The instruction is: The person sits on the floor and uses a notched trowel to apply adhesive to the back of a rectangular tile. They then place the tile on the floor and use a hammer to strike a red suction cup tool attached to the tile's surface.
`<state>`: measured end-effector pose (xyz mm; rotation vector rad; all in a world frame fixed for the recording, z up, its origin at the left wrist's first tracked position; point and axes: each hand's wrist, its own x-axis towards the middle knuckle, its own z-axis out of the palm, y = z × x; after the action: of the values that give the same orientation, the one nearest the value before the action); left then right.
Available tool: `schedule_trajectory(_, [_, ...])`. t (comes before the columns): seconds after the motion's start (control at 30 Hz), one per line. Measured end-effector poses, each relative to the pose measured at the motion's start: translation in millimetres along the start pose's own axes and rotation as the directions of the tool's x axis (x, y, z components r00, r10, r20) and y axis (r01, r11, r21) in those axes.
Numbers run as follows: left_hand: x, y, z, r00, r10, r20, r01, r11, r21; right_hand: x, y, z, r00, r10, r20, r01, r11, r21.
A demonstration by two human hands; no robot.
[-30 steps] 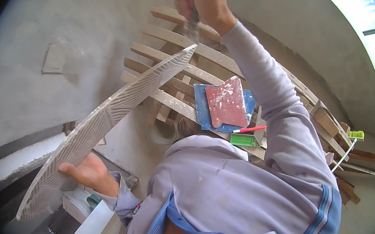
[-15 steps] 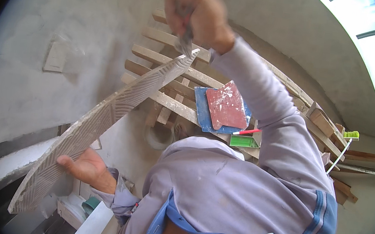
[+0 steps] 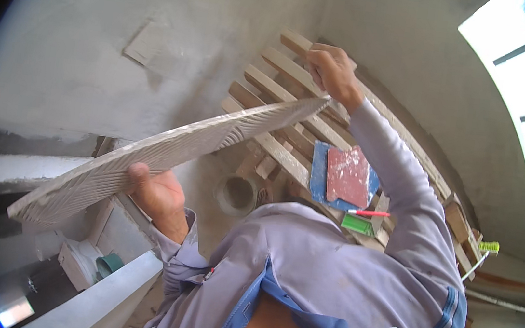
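Observation:
A long pale tile, its upper face combed with ridged grey mortar, is held tilted in front of me. My left hand grips its lower long edge from beneath, fingers curled over the rim. My right hand is closed around a tool handle at the tile's far upper corner; the tool's blade is mostly hidden behind the hand and tile edge.
A wooden pallet leans behind the tile, with a blue and red board, a red pen and a green block on it. A round pot stands on the floor. Grey plastered walls surround; a white ledge lies below left.
The tile has swung to a flatter angle and my right hand with the tool has moved from its upper edge to its far corner. The view has shifted.

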<state>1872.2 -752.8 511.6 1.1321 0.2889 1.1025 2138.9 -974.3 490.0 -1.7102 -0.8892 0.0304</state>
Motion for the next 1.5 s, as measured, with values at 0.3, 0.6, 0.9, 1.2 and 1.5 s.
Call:
schedule_trajectory(0.3, [6,2,6,0.996,0.023,-0.09,-0.038,0.985,-0.167,50,-269,54,0.852,-0.523,-0.035,0.517,0.828,0.215])
schedule_trajectory(0.6, [0,13,10,0.997,0.062,-0.043,-0.068,0.985,-0.158,53,-253,107,0.856,-0.516,0.023,0.516,0.857,0.0])
schedule_trajectory(0.9, [0,13,20,1.0,0.011,0.001,-0.01,0.979,-0.205,49,-285,78,0.732,-0.624,-0.275,0.679,0.702,0.214])
schedule_trajectory(1.2, [6,-1,16,0.998,-0.039,0.047,0.054,0.927,-0.37,-16,-34,41,0.98,-0.142,-0.142,0.075,0.916,-0.395])
schedule_trajectory(1.5, [24,-47,-77,0.913,-0.233,-0.336,0.066,0.895,-0.441,-110,-27,-35,0.763,0.487,-0.425,-0.105,0.742,0.662])
